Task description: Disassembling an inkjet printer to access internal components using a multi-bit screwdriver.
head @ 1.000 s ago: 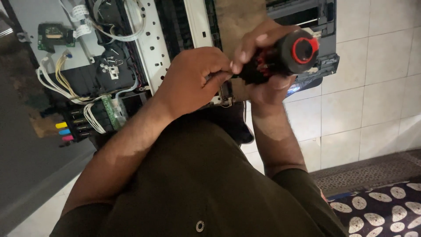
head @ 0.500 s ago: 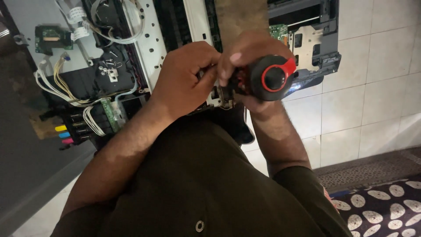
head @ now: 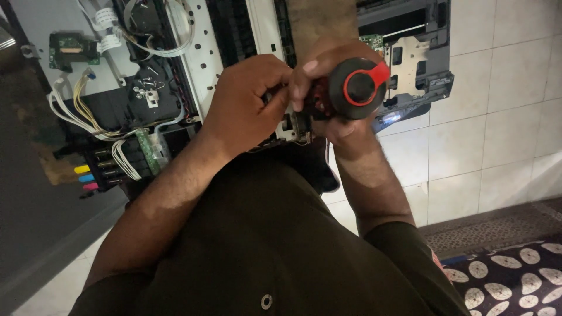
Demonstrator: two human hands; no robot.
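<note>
The screwdriver (head: pixel 357 89), with its black handle and red end cap, sits over the near edge of the opened printer (head: pixel 193 76), just above the person's chest. If the tip slips off whatever it bears on, it could jab the white frame or nearby wiring (head: pixel 88 117); the tip itself is hidden. The right hand (head: pixel 336 96) is wrapped tight around the handle. The left hand (head: pixel 249 102) is curled closed, fingertips pinching near the shaft.

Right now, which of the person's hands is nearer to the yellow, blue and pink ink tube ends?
Left. The left hand is between the ink tube ends and the right hand, which grips the red-and-black screwdriver handle farther away.
</note>
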